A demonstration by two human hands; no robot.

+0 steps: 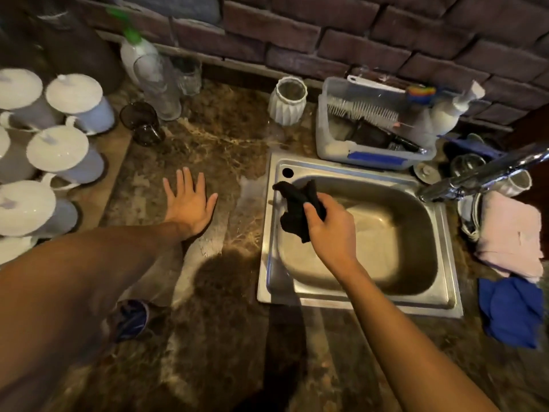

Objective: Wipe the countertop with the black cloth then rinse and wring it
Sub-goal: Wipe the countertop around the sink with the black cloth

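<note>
My right hand [329, 230] grips the crumpled black cloth [295, 208] and holds it above the left side of the steel sink [445, 301]. The cloth hangs over the sink's left rim. My left hand [188, 202] rests flat on the brown marbled countertop [219, 138], fingers spread, just left of the sink and holding nothing. The chrome tap [481, 173] reaches in from the right; I see no water running.
Several white lidded mugs [64, 153] crowd the left edge. A dark glass [142, 123], clear glasses and a spray bottle [139, 52] stand at the back. A white vase [286, 101], a brush tub [371, 129], and pink [511, 236] and blue cloths [511, 310] surround the sink.
</note>
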